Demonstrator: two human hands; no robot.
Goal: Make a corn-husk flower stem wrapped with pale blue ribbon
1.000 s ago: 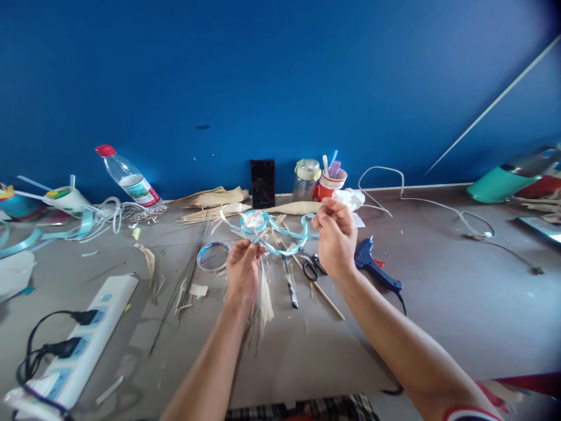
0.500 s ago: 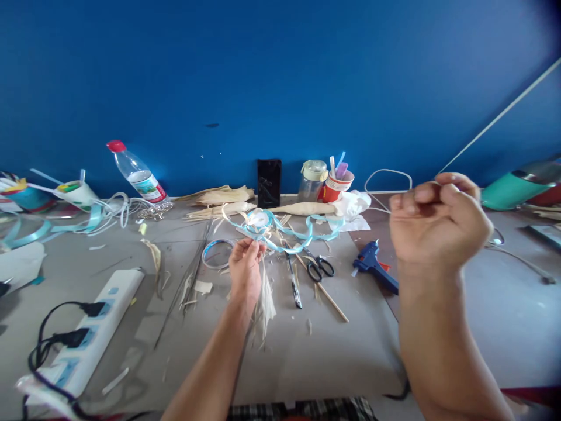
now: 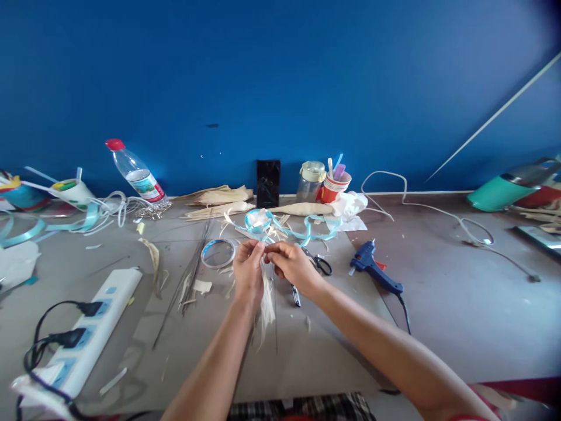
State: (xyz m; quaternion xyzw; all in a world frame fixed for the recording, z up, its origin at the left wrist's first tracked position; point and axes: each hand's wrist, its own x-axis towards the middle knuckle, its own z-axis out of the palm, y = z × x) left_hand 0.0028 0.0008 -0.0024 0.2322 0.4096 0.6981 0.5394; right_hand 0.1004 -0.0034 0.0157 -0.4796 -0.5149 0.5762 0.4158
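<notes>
My left hand [image 3: 249, 270] pinches a bundle of pale dried husk strips [image 3: 266, 307], whose loose ends hang down over the table. Close against it, my right hand [image 3: 291, 263] has its thumb and fingers pressed together at the top of the bundle; what lies between them is too small to make out. Just beyond both hands lies light blue ribbon [image 3: 309, 237] around a pale piece. Partly covered by my right hand are black-handled scissors [image 3: 323, 266] and a craft knife [image 3: 296, 296]. A roll of tape [image 3: 218, 254] rests left of my left hand.
A blue glue gun [image 3: 374, 268] lies to the right, its cord trailing forward. At left are a white power strip [image 3: 99, 327] with black plugs and thin dark wires [image 3: 193, 269]. Along the wall stand a tilted bottle [image 3: 142, 178], a phone [image 3: 268, 183], a jar [image 3: 310, 182] and red cups [image 3: 333, 188].
My right hand has come down from its raised place at the right to meet my left hand at the husk bundle. My left hand has stayed nearly in place.
</notes>
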